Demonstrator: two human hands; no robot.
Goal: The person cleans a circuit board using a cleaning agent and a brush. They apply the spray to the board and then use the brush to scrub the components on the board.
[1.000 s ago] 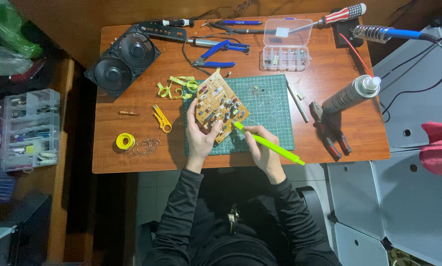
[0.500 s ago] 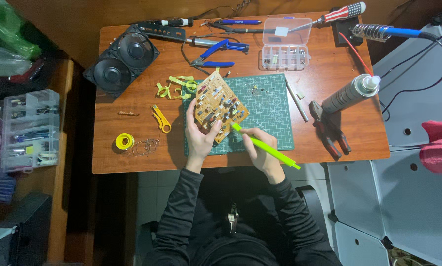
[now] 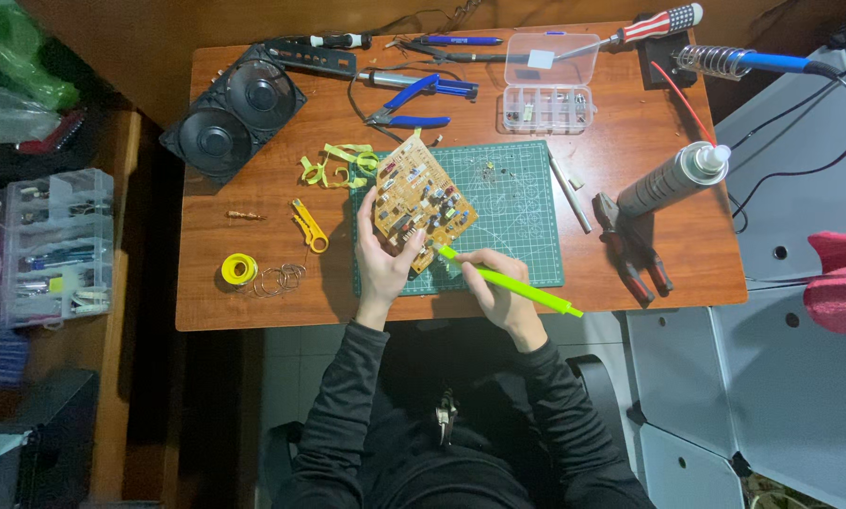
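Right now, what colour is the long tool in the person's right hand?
Bright lime green; the long tool in the right hand shows best in the head view.

We see a tan circuit board point(image 3: 421, 200) on a green gridded cutting mat point(image 3: 522, 203), a lime-green tool point(image 3: 517, 283), blue-handled pliers point(image 3: 421, 102) and a reddish-brown table point(image 3: 253, 292).

Your left hand point(image 3: 382, 264) holds the circuit board point(image 3: 421, 200) tilted over the cutting mat point(image 3: 517, 203), which lies mid-table point(image 3: 253, 302). Your right hand point(image 3: 498, 283), just right of the left, grips a pen-shaped tool point(image 3: 508, 280) whose tip touches the board's near edge. Left of the mat lie a wire stripper point(image 3: 308, 224) and a solder reel point(image 3: 238, 270); behind them sits a speaker pair point(image 3: 235, 113). Behind the mat are pliers point(image 3: 418, 104) and a parts box point(image 3: 549, 83). To the right a spray can point(image 3: 670, 179) lies beside more pliers point(image 3: 630, 250)
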